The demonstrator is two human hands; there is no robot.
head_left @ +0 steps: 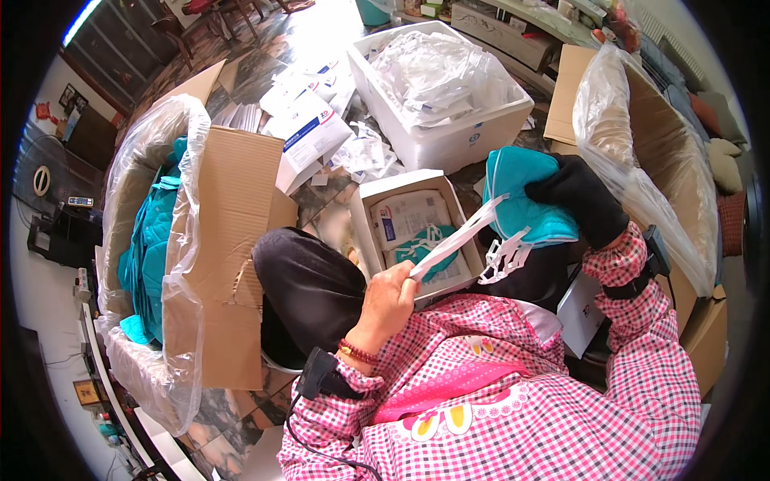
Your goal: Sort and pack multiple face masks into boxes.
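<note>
My right hand (581, 200), in a black glove, grips a stack of teal padded fabric pieces (520, 188) from its right side. White straps (461, 239) stretch from the pieces toward my bare left hand (387, 303), whose closed fingers pinch their ends. More looped white straps (507, 256) dangle below the stack. Between my knees stands an open white carton (362, 210). Inside it lie plastic-wrapped packets (413, 215) and another teal piece (427, 248) with white straps.
At left, a plastic-lined cardboard box (233, 180) holds many teal pieces (152, 240). A white foam box (449, 144) full of clear plastic bags stands ahead. Printed white cartons (313, 140) and loose packets lie beside it. Another lined cardboard box (666, 152) stands at right.
</note>
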